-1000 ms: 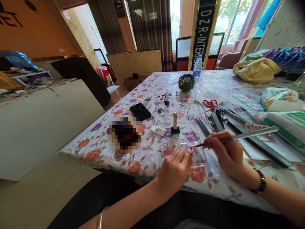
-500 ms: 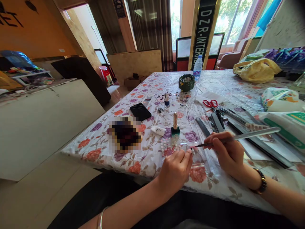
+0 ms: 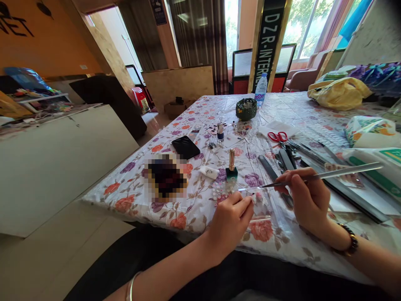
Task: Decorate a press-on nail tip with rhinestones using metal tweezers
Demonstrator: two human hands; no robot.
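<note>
The left hand (image 3: 231, 220) pinches a small pale nail tip (image 3: 253, 199) between thumb and fingertips, low over the flowered counter (image 3: 200, 200) near its front edge. The right hand (image 3: 305, 198) pinches long metal tweezers (image 3: 316, 175) — their point sits just beside the nail tip — with a green polish bottle (image 3: 231, 168) standing just behind.

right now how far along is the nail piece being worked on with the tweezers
Laid out: a green polish bottle stands capped, with small gems spread on the tablecloth before it. In hand: the left hand pinches a small pale nail tip, while the right hand holds tweezers with their point just above it. Left: I cannot tell whether any gem sits on the tip; it is too small to see.
</note>
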